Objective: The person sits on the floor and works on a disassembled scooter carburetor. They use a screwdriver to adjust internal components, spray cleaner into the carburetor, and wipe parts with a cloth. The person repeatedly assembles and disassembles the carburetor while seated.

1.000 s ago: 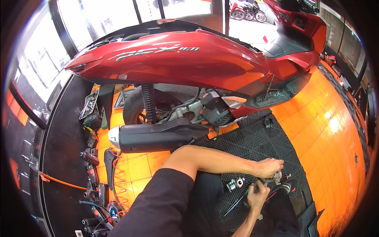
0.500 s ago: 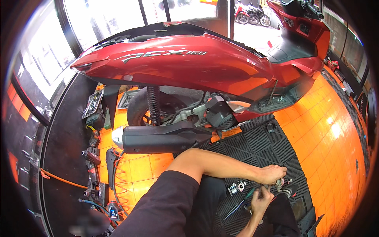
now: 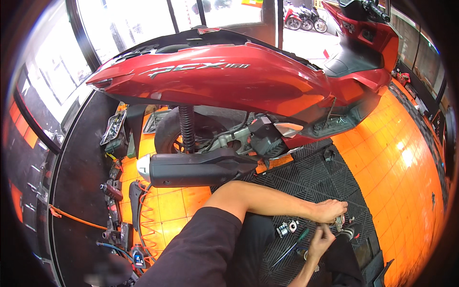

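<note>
My left hand [image 3: 331, 210], at the end of a bent arm, has its fingers curled over a small metal part [image 3: 340, 222]. My right hand [image 3: 319, 241] is just below it, fingers closed around something too small and hidden to make out. Left of my right hand, a green-handled screwdriver [image 3: 300, 237] lies on the black ribbed mat [image 3: 306, 182]. A small silver-and-black component [image 3: 287, 228] lies beside it. My dark-clad legs and a shoe surround this spot, partly hidden by my arms.
A red scooter [image 3: 205, 83] stands across the view above a black exhaust [image 3: 196, 170]. Tools and bottles [image 3: 138, 257], a coiled red hose [image 3: 148, 210] and metal trays [image 3: 112, 126] line the left. Orange tiled floor [image 3: 387, 182] extends right. Parked motorbikes [image 3: 306, 19] show outside.
My right hand has shifted slightly right, leaving the green screwdriver handle more visible beside it. My left hand stays on the metal part. The whole view has shifted slightly.
</note>
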`<state>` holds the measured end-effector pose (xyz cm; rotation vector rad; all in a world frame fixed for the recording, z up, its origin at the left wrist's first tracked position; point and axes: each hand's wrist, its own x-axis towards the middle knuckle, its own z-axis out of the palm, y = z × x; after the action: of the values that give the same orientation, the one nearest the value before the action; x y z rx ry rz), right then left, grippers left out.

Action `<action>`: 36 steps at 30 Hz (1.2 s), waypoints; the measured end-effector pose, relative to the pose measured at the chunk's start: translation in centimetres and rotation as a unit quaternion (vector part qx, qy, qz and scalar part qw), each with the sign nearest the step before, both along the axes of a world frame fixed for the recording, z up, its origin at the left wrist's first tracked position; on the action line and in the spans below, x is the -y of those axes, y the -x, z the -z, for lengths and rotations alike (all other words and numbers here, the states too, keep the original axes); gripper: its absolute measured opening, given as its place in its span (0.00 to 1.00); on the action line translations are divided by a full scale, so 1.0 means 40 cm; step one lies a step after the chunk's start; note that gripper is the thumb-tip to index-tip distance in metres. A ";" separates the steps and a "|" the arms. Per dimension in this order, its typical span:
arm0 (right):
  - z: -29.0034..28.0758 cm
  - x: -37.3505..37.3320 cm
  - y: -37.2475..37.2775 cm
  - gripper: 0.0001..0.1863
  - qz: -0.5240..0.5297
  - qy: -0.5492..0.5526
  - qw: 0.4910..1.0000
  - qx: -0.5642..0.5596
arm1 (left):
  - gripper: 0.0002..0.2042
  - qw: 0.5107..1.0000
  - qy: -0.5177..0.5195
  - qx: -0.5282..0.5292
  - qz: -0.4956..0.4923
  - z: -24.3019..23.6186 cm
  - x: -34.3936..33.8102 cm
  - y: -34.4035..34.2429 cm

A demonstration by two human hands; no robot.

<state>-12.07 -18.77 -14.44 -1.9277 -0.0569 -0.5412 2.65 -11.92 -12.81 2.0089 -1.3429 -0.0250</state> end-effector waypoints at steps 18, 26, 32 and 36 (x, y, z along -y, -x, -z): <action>0.064 0.036 -0.033 0.15 -0.005 0.119 0.986 0.118 | 0.11 1.000 0.005 -0.006 -0.002 -0.016 0.002 -0.018; -0.057 0.012 -0.024 0.16 0.108 -0.698 0.705 0.073 | 0.12 1.000 0.014 0.013 0.003 -0.024 -0.022 -0.015; -0.009 0.011 0.002 0.15 0.023 -0.248 0.967 -0.045 | 0.12 1.000 -0.009 0.005 -0.007 -0.008 0.000 -0.022; 0.006 0.002 -0.022 0.14 -0.018 0.125 0.992 0.017 | 0.14 1.000 -0.018 -0.004 0.007 -0.014 -0.010 -0.027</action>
<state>-11.19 -18.85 -14.69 -2.1577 -0.1883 -0.5632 3.75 -11.50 -12.26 2.0284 -1.3598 -0.0638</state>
